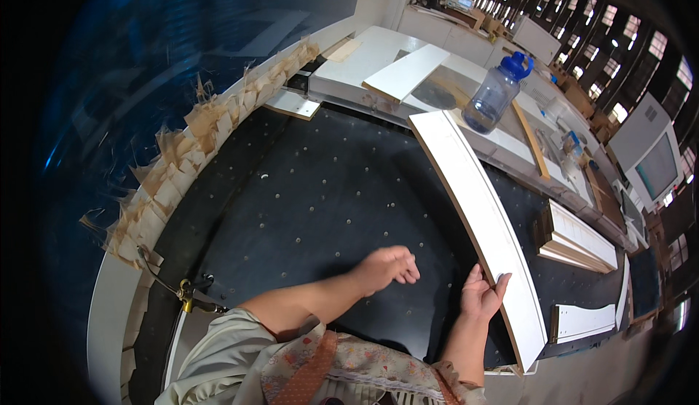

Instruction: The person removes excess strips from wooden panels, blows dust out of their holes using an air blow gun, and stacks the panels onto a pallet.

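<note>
A long white board (480,201) slants across the right part of the dark, studded table (313,187). My right hand (483,296) grips its left edge near the lower end, with the thumb on the top face and the fingers at the edge and underneath. Over the middle of the table hovers my left hand (389,268), apart from the board. Its fingers are loosely curled, and nothing shows between them.
Beyond the board, a white ledge (364,48) carries a blue-capped water bottle (491,99) and another white panel (411,70). Stacked boards (579,237) and a curved-edge panel (585,323) lie at right. Frayed tan strips (196,139) line a machine at left, near a brass-fitted hose (191,296).
</note>
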### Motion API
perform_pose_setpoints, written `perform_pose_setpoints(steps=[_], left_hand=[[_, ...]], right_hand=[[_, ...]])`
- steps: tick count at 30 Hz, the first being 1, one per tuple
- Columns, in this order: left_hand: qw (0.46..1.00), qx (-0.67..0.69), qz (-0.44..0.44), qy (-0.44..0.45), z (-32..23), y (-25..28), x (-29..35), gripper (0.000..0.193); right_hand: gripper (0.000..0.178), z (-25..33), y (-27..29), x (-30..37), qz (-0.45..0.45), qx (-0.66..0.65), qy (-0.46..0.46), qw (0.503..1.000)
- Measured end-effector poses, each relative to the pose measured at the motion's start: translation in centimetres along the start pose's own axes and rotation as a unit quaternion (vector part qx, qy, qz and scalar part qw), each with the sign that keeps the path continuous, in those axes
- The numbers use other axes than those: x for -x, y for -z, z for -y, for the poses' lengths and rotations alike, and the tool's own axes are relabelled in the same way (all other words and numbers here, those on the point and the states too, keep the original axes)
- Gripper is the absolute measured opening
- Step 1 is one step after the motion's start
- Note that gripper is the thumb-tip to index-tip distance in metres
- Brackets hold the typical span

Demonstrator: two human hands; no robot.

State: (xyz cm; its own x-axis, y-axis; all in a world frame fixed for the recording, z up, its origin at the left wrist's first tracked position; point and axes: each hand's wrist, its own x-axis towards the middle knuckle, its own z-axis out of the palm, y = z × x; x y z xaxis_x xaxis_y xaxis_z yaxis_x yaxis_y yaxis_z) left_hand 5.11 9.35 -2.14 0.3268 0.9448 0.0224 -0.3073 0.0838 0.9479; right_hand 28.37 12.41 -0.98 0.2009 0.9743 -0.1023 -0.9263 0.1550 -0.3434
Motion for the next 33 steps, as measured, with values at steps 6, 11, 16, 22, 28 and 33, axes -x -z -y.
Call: perform_pose_setpoints(steps=[6,11,16,22,28,33], left_hand=[[0.950,-0.284,-0.065,-0.112,-3.7,5.0,-1.5,0.033],[0.703,-0.614,-0.250,-0.258,-6.7,17.0,-2.0,0.019],[0.540,-0.687,-0.485,-0.030,-9.0,31.2,-0.1,0.044],[0.538,-0.664,-0.517,0.037,-10.7,40.5,-0.4,0.068],[0.529,-0.696,-0.472,0.114,-12.2,44.1,-4.4,0.075],[0.531,-0.679,-0.478,0.166,-12.8,44.1,-5.1,0.075]], right_hand=[[0.044,0.2,0.4,-0.2,0.021,-0.008,-0.007,1.000],[0.042,0.6,1.2,-0.3,0.101,-0.024,-0.035,0.994],[0.039,1.0,1.5,-0.8,0.117,-0.011,-0.022,0.993],[0.046,0.6,2.1,-0.9,0.014,0.022,0.027,0.999],[0.048,1.5,3.6,-0.3,0.055,0.057,0.045,0.996],[0.049,1.6,3.9,-0.1,0.079,0.055,0.033,0.995]])
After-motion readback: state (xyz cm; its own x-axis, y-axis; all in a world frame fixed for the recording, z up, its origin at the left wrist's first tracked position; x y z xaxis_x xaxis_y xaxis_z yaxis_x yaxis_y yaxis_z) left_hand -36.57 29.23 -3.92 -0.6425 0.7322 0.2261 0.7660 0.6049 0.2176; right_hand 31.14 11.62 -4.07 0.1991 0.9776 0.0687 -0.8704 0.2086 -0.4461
